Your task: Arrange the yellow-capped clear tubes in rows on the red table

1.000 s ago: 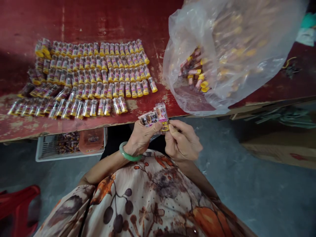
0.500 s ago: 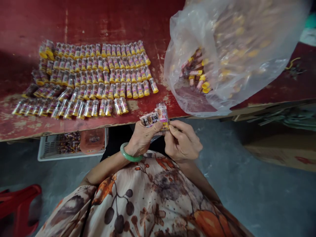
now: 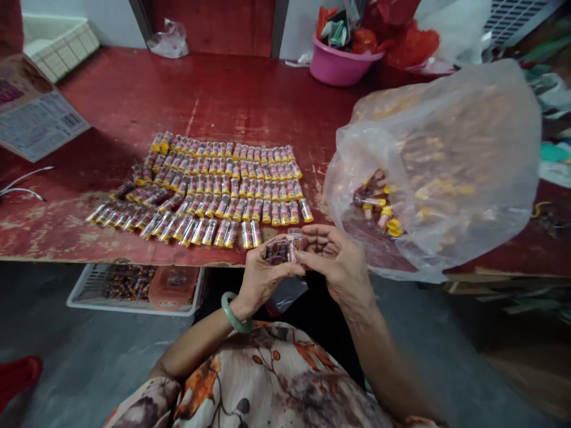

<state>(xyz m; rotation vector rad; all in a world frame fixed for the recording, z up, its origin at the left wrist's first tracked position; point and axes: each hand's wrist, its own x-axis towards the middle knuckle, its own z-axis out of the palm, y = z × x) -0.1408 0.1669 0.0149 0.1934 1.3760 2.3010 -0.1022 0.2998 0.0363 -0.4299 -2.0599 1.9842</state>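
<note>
My left hand (image 3: 263, 273), with a green bangle on the wrist, and my right hand (image 3: 336, 258) meet at the table's front edge. Together they pinch a small clear tube with a printed label (image 3: 283, 249). Rows of several like tubes with yellow caps (image 3: 223, 187) lie side by side on the red table (image 3: 214, 101), just beyond my hands. To the right a big clear plastic bag (image 3: 446, 166) lies open toward me, with many more tubes inside.
A pink tub (image 3: 336, 65) with red bags stands at the back. A white basket (image 3: 57, 38) and a printed carton (image 3: 33, 113) are at the back left. Under the table sits a white crate (image 3: 134, 288) of tubes. The floor is grey concrete.
The view has tilted up, showing the back of the table. My hands have moved forward to the table edge, still holding the tube, now turned flatter between the fingers.
</note>
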